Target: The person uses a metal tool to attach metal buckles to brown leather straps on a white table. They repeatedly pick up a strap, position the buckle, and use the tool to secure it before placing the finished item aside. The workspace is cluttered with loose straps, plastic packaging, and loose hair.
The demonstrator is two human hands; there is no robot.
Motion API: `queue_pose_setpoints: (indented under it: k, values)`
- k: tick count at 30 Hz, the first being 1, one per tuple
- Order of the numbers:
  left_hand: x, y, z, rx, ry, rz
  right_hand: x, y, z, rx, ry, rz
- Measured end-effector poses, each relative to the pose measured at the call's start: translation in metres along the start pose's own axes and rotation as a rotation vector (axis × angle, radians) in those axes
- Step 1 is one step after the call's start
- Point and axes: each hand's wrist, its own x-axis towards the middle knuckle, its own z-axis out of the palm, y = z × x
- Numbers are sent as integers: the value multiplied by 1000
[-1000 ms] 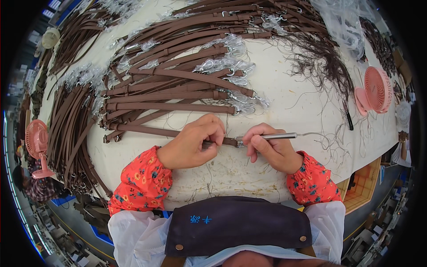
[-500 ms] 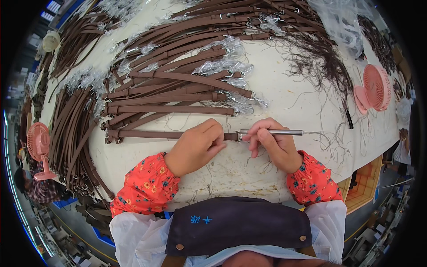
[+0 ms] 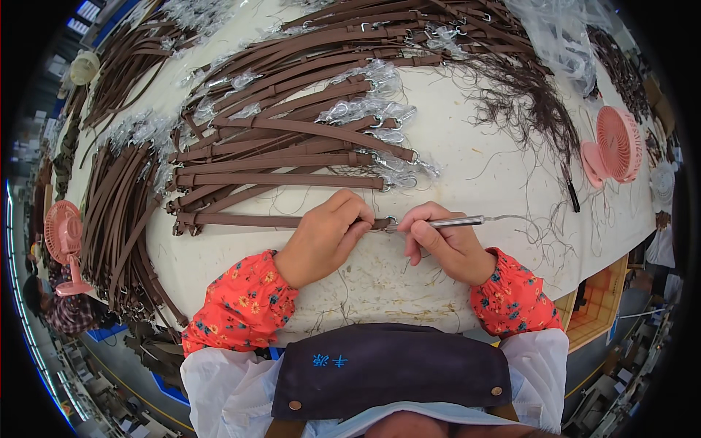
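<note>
A brown leather strap (image 3: 252,220) lies crosswise on the table in front of me. Near its right end my left hand (image 3: 325,237) grips it, thumb and fingers pinched together. A silver metal ring (image 3: 392,220) shows at that end, between my two hands. My right hand (image 3: 453,244) holds a slim silver pen-shaped tool (image 3: 461,221) like a pencil. Its tip points left at the strap end, close to the ring; whether it touches is too small to tell. From the tool's back end a thin grey cord (image 3: 507,217) trails right.
Brown straps (image 3: 292,160) with plastic-wrapped metal clasps are piled beyond my hands, and another bundle (image 3: 120,226) lies left. Dark loose threads (image 3: 529,95) are heaped at the back right. Pink fans (image 3: 617,144) stand at both sides. A wooden crate (image 3: 599,306) sits below the table's right edge.
The pen-shaped tool has moved slightly left, its tip now at the strap end and tilted a little. My left fingers have shifted slightly right and up along the strap.
</note>
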Motion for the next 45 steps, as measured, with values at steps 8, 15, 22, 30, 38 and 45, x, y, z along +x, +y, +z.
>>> queue_pose_setpoints:
  k: [8, 15, 22, 30, 38, 45]
  values:
    - [0, 3, -6, -84, -53, -56, 1, 0, 0, -11, 0, -13]
    - [0, 2, -15, -153, -194, -90, 1, -1, 0, -15, 4, -6]
    - [3, 5, -5, -83, -2, -117, 0, 1, 1, 88, 110, -56]
    - [5, -1, 12, 148, 28, 1, 0, 1, 0, 133, 111, -65]
    - [5, -1, 14, 191, 57, 25, 0, 0, -1, 105, 30, 14]
    - [6, 0, 8, 121, 15, -33, 1, 0, 1, 92, 19, 19]
